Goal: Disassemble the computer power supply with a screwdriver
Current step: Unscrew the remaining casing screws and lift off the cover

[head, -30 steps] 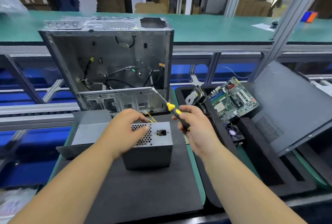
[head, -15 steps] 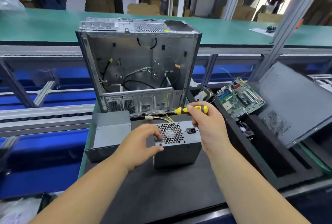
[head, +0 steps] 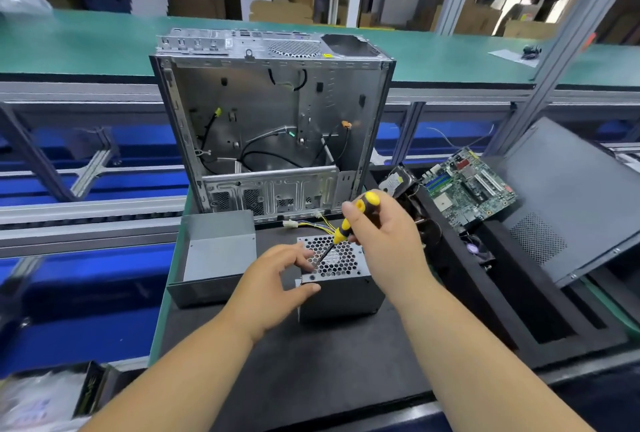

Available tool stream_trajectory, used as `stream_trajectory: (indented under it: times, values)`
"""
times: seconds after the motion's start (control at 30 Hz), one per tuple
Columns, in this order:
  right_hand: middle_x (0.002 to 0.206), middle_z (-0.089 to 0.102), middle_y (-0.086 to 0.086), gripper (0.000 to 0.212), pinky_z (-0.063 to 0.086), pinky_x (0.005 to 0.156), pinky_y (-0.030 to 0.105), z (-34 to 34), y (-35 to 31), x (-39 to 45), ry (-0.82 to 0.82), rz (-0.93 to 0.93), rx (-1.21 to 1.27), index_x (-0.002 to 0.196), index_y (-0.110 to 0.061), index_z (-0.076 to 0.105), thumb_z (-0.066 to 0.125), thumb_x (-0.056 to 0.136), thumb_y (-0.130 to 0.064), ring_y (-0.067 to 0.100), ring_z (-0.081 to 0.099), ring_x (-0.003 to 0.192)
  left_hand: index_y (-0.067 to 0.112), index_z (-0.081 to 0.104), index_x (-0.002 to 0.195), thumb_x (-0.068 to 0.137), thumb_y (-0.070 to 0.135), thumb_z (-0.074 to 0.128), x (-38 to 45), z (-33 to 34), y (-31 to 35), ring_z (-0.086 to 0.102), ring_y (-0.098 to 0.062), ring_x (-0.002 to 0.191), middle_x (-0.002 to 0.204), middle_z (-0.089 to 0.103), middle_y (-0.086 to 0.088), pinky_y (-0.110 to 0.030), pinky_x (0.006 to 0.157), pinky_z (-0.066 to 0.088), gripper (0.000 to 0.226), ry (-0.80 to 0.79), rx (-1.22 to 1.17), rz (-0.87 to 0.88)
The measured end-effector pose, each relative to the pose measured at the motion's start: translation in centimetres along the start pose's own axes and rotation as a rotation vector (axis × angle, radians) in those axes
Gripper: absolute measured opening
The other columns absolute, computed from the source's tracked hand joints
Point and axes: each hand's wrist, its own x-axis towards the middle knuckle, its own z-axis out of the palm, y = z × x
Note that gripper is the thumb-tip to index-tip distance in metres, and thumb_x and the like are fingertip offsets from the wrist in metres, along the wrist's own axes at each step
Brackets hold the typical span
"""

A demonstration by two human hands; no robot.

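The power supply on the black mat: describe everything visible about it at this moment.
The power supply is a grey sheet-metal box sitting upright on the black mat, in front of the open computer case. Its top face is a honeycomb grille with a fan showing beneath. Yellow and black wires leave its far side. The left hand touches its near-left corner, thumb on the front edge. The right hand holds a yellow-and-black screwdriver, shaft angled down to the grille's near-left corner.
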Motion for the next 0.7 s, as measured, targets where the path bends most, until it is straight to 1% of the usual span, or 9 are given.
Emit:
stream_trajectory:
  times: [0.07,0.1,0.13,0.23,0.33,0.43,0.53,0.6,0.7]
  values:
    - [0.085,0.06,0.017,0.035,0.056,0.074,0.042,0.1,0.1,0.0,-0.05,-0.027,-0.086,0.082,-0.008,0.053,0.061,0.091,-0.041,0.032,0.063,0.082,0.036,0.063,0.079,0.074,0.014,0.086,0.0,0.1,0.3,0.047,0.014,0.124,0.116,0.064,0.02,-0.006,0.101,0.032,0.032,0.01,0.009,-0.007]
    - [0.085,0.061,0.013,0.034,0.054,0.077,0.049,0.2,0.0,0.0,-0.066,-0.037,-0.126,0.081,-0.014,0.053,0.059,0.089,-0.046,0.033,0.063,0.083,0.034,0.063,0.078,0.075,0.014,0.085,-0.1,0.2,0.4,0.047,0.014,0.123,0.116,0.064,0.02,-0.005,0.101,0.032,0.03,0.016,0.014,-0.015]
    - [0.085,0.061,0.01,0.031,0.052,0.078,0.052,0.1,0.0,0.0,-0.08,-0.045,-0.15,0.08,-0.018,0.053,0.058,0.088,-0.048,0.032,0.063,0.084,0.032,0.064,0.079,0.075,0.013,0.084,-0.1,0.3,0.4,0.047,0.015,0.123,0.116,0.064,0.021,-0.005,0.101,0.032,0.028,0.022,0.019,-0.025]
    - [0.084,0.061,0.008,0.025,0.052,0.078,0.054,-0.1,0.2,0.2,-0.11,-0.056,-0.139,0.078,-0.023,0.052,0.06,0.09,-0.043,0.032,0.063,0.084,0.025,0.064,0.081,0.078,0.011,0.081,-0.4,0.7,0.6,0.047,0.013,0.125,0.116,0.064,0.018,-0.011,0.104,0.034,0.022,0.038,0.035,-0.043]
    - [0.083,0.06,0.007,0.025,0.051,0.079,0.052,-0.4,0.2,0.3,-0.144,-0.079,-0.162,0.078,-0.021,0.051,0.062,0.093,-0.038,0.03,0.061,0.084,0.027,0.062,0.081,0.081,0.011,0.079,-0.7,1.0,0.8,0.047,0.011,0.127,0.116,0.064,0.015,-0.013,0.105,0.035,0.024,0.055,0.038,-0.047]
    - [0.084,0.06,0.009,0.026,0.051,0.08,0.052,-0.5,0.2,0.3,-0.162,-0.081,-0.133,0.08,-0.017,0.052,0.062,0.094,-0.036,0.031,0.061,0.085,0.023,0.061,0.081,0.082,0.009,0.078,-0.7,1.1,1.1,0.047,0.009,0.128,0.117,0.065,0.013,-0.014,0.106,0.036,0.021,0.069,0.037,-0.057]
    - [0.086,0.06,0.011,0.029,0.051,0.08,0.053,-0.5,0.3,0.3,-0.15,-0.085,-0.103,0.082,-0.012,0.052,0.061,0.094,-0.037,0.033,0.061,0.087,0.031,0.059,0.079,0.083,0.009,0.077,-0.7,1.2,1.4,0.048,0.007,0.128,0.114,0.065,0.011,-0.015,0.107,0.036,0.029,0.084,0.038,-0.062]
    - [0.085,0.06,0.011,0.029,0.051,0.081,0.053,-0.6,0.5,0.3,-0.162,-0.088,-0.121,0.083,-0.011,0.052,0.06,0.095,-0.036,0.033,0.061,0.086,0.035,0.059,0.08,0.083,0.008,0.077,-0.8,1.3,1.4,0.048,0.008,0.128,0.113,0.065,0.013,-0.015,0.108,0.036,0.033,0.09,0.03,-0.063]
    - [0.085,0.06,0.01,0.027,0.051,0.08,0.052,-0.7,0.6,0.6,-0.186,-0.085,-0.141,0.083,-0.013,0.051,0.06,0.095,-0.034,0.031,0.062,0.085,0.026,0.062,0.08,0.082,0.009,0.078,-0.8,1.5,1.1,0.049,0.007,0.127,0.115,0.065,0.015,-0.018,0.107,0.037,0.023,0.098,0.011,-0.075]
